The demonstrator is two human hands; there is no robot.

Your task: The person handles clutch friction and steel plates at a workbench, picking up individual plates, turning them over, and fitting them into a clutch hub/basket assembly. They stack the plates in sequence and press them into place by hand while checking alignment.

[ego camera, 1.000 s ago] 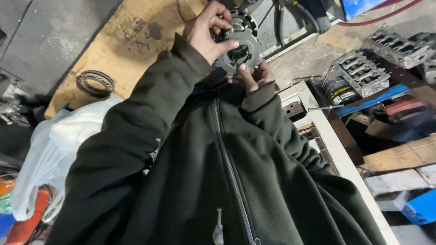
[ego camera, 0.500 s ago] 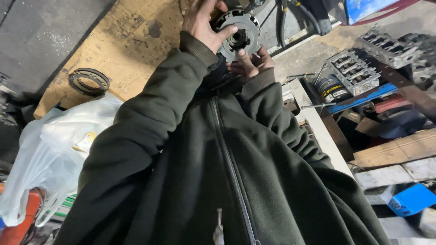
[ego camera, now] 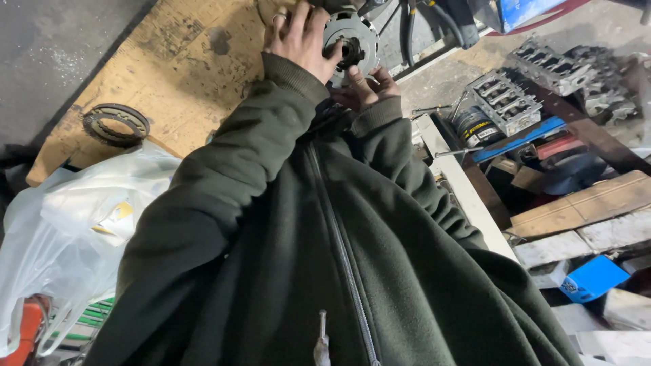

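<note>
Left hand (ego camera: 298,37) gripping notched metal disc (ego camera: 352,41)

left hand (ego camera: 302,37): raised, fingers spread | right hand (ego camera: 366,88): below it, fingers curled

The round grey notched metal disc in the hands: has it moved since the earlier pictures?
Cannot tell. The round grey notched metal disc sits higher in the head view, but the dark ring on the plywood board shifted too, so the camera moved.
</note>
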